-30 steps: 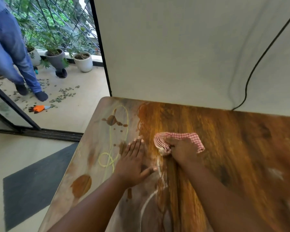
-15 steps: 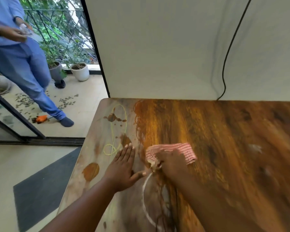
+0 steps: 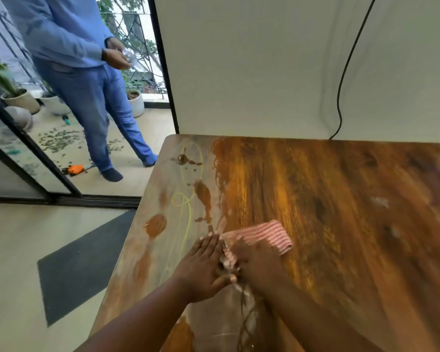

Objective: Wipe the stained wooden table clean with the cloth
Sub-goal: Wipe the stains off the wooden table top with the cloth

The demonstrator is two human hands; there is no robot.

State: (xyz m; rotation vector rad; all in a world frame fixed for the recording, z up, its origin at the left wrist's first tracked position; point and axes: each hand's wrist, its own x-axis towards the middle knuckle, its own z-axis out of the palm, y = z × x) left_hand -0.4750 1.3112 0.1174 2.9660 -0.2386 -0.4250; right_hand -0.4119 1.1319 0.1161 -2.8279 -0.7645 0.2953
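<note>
The wooden table (image 3: 341,212) shows glossy brown grain on its right part. Its left strip is dull and carries brown blotches (image 3: 156,225) and a thin yellow squiggle (image 3: 188,199). A red-and-white checked cloth (image 3: 262,236) lies folded near the table's left-middle. My right hand (image 3: 259,265) grips the cloth's near edge and presses it onto the wood. My left hand (image 3: 203,268) lies flat on the table just left of the cloth, fingers straight and touching its edge. White smears trail toward me below both hands.
A white wall (image 3: 264,67) with a black cable (image 3: 346,72) backs the table. A person in blue (image 3: 87,72) stands in the doorway at left, near plant pots (image 3: 21,100) and an orange tool (image 3: 75,170). A dark mat (image 3: 84,262) lies on the floor beside the table.
My right hand has dragged the cloth toward me along the table. My left hand has slid back with it and now touches the cloth. The person in blue has stepped closer.
</note>
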